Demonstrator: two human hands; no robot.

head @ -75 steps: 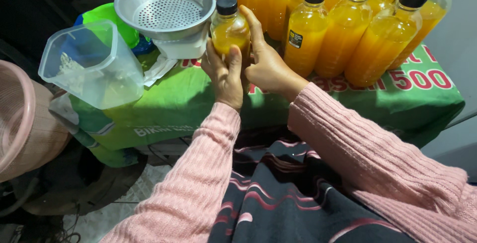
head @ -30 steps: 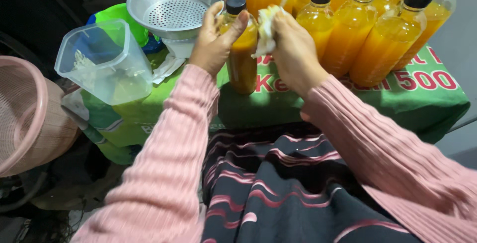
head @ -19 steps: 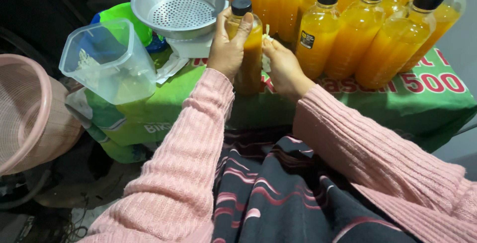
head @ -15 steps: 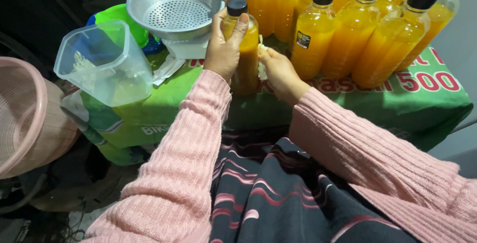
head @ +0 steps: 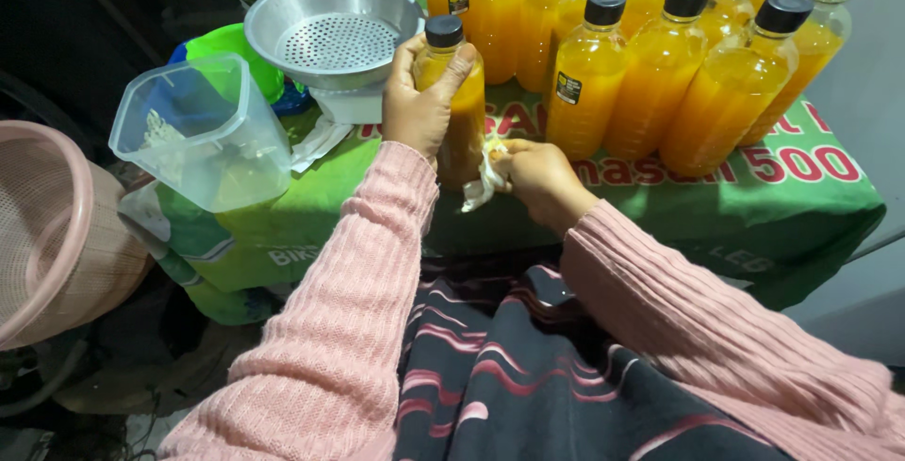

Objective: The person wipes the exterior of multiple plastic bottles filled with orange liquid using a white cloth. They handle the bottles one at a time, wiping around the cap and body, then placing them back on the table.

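1. Gripping the orange juice bottle (head: 459, 103) around its upper body is the left hand (head: 418, 103), fingers wrapped and clamped on it just below the black cap (head: 444, 30).
2. Bottle orientation: upright, long axis vertical, cap pointing up, base down on the green cloth (head: 660, 206). It stands in front of the bottle row (head: 660, 74), at the row's left end, close to but apart from the nearest bottle.
3. Right hand (head: 533, 173): closed around a crumpled white cloth (head: 483, 183), pressing it against the lower right side of the held bottle, near the base.
4. Left of the held bottle: a metal strainer bowl (head: 330, 32), perforated bottom visible, almost touching the left hand's knuckles.
5. Further left of the bottle: a clear plastic jug (head: 203, 136), tilted, with green containers (head: 231, 51) behind it.
6. Far left of the bottle, off the cloth: a pink plastic basket (head: 47, 235).
7. Both sleeves are pink ribbed knit.
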